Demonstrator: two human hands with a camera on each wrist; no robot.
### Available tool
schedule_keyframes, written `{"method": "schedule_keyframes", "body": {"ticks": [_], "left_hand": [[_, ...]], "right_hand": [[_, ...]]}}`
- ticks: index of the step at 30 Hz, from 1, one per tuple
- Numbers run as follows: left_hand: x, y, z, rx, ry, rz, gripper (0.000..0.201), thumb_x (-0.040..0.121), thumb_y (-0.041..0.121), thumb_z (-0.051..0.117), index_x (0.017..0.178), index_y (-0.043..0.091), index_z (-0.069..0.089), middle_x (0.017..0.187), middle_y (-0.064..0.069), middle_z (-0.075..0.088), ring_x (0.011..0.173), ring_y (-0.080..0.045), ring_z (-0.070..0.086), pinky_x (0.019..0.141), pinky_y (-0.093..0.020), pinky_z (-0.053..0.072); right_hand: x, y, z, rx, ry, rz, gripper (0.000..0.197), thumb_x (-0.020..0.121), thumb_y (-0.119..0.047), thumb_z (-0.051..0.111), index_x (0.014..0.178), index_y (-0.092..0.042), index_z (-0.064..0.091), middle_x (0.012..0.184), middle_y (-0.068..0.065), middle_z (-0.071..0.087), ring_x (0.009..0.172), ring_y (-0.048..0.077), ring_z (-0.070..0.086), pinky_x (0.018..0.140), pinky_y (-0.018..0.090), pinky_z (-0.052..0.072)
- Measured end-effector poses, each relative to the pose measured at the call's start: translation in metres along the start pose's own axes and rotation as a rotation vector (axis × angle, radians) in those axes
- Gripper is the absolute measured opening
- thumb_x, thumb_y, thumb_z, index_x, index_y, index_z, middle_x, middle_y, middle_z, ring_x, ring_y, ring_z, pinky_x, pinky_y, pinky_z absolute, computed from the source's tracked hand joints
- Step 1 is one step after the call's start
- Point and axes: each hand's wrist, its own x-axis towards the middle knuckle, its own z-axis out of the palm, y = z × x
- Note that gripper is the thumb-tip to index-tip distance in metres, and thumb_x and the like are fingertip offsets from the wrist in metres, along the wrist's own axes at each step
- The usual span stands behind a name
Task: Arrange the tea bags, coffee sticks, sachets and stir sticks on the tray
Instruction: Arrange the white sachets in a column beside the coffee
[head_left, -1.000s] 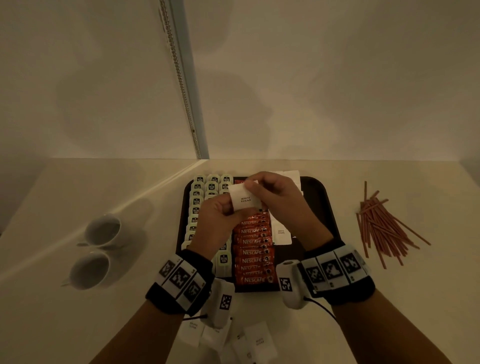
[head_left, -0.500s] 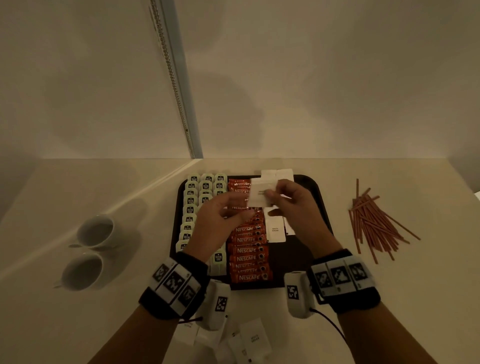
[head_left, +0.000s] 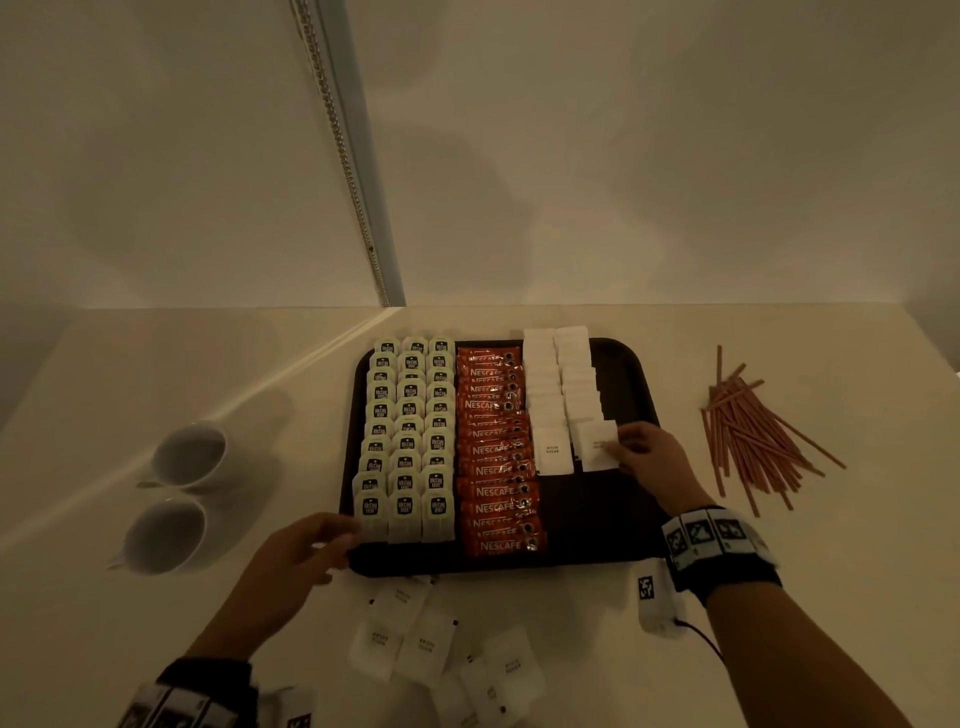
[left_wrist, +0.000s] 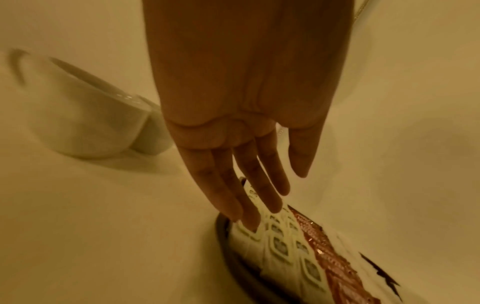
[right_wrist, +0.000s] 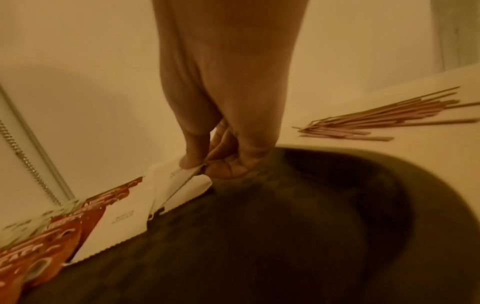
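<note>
A dark tray (head_left: 613, 525) carries three columns of tea bags (head_left: 408, 436), a column of red coffee sticks (head_left: 496, 452) and two columns of white sugar sachets (head_left: 558, 395). My right hand (head_left: 621, 451) pinches the corner of one sugar sachet (head_left: 597, 446) at the near end of the right sachet column; the right wrist view shows thumb and finger on the sugar sachet (right_wrist: 179, 183). My left hand (head_left: 332, 540) hovers with straight fingers (left_wrist: 249, 205) at the tray's near left corner, holding nothing. Several loose sachets (head_left: 415, 639) lie on the table in front of the tray.
Red stir sticks (head_left: 753, 436) lie in a loose heap on the table right of the tray. Two white cups (head_left: 176, 493) stand to the left. A wall with a beaded blind chain (head_left: 343, 150) rises behind the table.
Both hands held one sachet above the tray; my right hand has carried it down onto the right sachet column, and my left hand has let go and drawn back to the near left corner.
</note>
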Motion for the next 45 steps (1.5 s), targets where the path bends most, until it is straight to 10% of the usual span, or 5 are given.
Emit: {"method": "schedule_keyframes", "body": {"ticks": [15,18,22,27,45], "left_hand": [[-0.030,-0.023,-0.006,-0.039,0.038,-0.113,0.014,0.094,0.011,0.056,0.096,0.019,0.067,0.089,0.003,0.072,0.082,-0.021,0.067,0.070,-0.028,0.051],[-0.039,-0.026,-0.007,-0.042,0.042,-0.118,0.013,0.094,0.013,0.057,0.095,0.022,0.066,0.090,0.004,0.072,0.083,-0.020,0.067,0.070,-0.027,0.050],[-0.057,-0.036,-0.008,-0.057,0.051,-0.124,0.015,0.095,0.014,0.056,0.094,0.025,0.065,0.092,0.003,0.071,0.083,-0.022,0.066,0.071,-0.028,0.049],[-0.079,-0.052,-0.005,-0.063,0.053,-0.166,0.013,0.095,0.015,0.055,0.095,0.023,0.065,0.096,-0.002,0.069,0.085,-0.023,0.065,0.073,-0.030,0.048],[-0.097,-0.061,0.002,-0.039,0.003,-0.120,0.013,0.095,0.017,0.055,0.098,0.025,0.065,0.098,0.000,0.069,0.086,-0.018,0.066,0.073,-0.027,0.050]], "right_hand": [[-0.011,-0.015,0.021,-0.275,0.213,-0.170,0.031,0.079,-0.021,0.074,0.097,-0.007,0.054,0.083,0.005,0.056,0.081,0.023,0.057,0.067,0.026,0.039],[-0.052,-0.047,0.029,-0.248,-0.011,-0.357,0.018,0.086,-0.025,0.066,0.095,-0.014,0.056,0.086,-0.002,0.057,0.078,0.013,0.056,0.067,0.020,0.043],[-0.136,-0.057,0.062,-0.550,-0.694,-0.498,0.028,0.086,-0.043,0.061,0.106,-0.023,0.058,0.104,-0.008,0.057,0.095,0.007,0.054,0.084,0.025,0.046],[-0.204,-0.016,0.105,-0.980,-0.668,-0.361,0.099,0.064,-0.081,0.054,0.139,-0.022,0.028,0.142,0.002,0.028,0.126,0.024,0.030,0.099,0.047,0.036],[-0.207,-0.004,0.133,-0.877,-0.659,-0.436,0.069,0.077,-0.036,0.073,0.132,-0.012,0.038,0.139,0.008,0.028,0.123,0.024,0.031,0.102,0.040,0.041]]}}
